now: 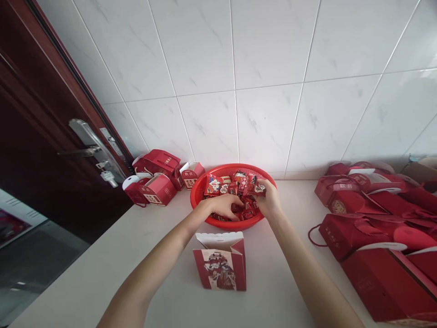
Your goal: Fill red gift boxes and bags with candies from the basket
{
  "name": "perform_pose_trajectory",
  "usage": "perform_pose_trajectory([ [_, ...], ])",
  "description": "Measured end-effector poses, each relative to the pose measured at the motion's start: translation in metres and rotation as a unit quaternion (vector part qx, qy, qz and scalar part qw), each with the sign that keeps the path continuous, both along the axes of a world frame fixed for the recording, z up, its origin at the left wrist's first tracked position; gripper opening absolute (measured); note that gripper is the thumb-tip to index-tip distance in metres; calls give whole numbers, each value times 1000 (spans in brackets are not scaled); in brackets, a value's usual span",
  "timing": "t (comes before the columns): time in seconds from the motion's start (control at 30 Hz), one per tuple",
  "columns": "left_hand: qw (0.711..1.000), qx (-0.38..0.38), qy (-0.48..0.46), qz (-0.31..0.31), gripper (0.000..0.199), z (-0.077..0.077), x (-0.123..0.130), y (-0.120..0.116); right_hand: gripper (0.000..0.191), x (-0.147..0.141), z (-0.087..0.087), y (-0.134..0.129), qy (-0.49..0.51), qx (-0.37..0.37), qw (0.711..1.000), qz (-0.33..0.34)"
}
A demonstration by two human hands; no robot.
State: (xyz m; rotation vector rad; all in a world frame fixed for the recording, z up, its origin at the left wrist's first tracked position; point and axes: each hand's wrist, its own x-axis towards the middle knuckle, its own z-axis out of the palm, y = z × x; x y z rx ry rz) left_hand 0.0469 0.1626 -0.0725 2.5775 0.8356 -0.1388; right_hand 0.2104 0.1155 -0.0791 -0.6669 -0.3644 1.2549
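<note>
A red plastic basket (196, 197) against the tiled wall holds many small wrapped sweets (214, 184), mostly in red wrappers. My left hand (226, 206) reaches over the basket's near side, its curved fingers apart among the sweets; I see nothing gripped in it. At the basket's right side, my right hand (270, 198) pinches a red sweet packet (253, 184) with dark and white print. In front of the basket, between my forearms, an open red gift box (220, 269) stands upright with its top flaps raised and a printed picture on its front.
Several red gift boxes (160, 189) stand at the back left of the white table (164, 282). Many more red boxes (372, 273), some with cord handles, crowd the right side. A dark door with a metal handle (87, 151) is at the left, beyond the table edge.
</note>
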Motion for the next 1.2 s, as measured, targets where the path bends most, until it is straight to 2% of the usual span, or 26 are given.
perform_pose_trajectory([
  [0.13, 999, 27, 26, -17, 23, 0, 5, 0, 11, 0, -1, 0, -4, 1, 1000, 2],
  [0.3, 996, -50, 45, 54, 16, 4, 7, -4, 11, 0, -2, 1, -8, 0, 1000, 4],
  [0.4, 993, -88, 37, 68, 11, 5, 4, -4, 10, 0, -2, 1, -9, -4, 1000, 4],
  [0.47, 993, -95, 1, 72, 12, 4, -1, -1, 10, 0, -1, 1, -9, -6, 1000, 4],
  [0.57, 981, -61, -147, 114, 18, 1, -8, 8, 10, 1, 0, 0, -8, -5, 1000, 7],
  [0.67, 935, -15, -314, 163, 29, -3, -13, 18, 9, 1, 0, 0, -10, -2, 1000, 11],
  [0.73, 913, -14, -370, 174, 33, -6, -15, 22, 9, 1, 1, -1, -11, 1, 1000, 11],
  [0.93, 894, -60, -404, 184, 34, -7, -14, 20, 10, 1, -1, 0, -14, 5, 1000, 14],
  [1.2, 891, -18, -407, 198, 32, 1, -15, 16, 11, 0, 0, 0, -17, 5, 1000, 14],
])
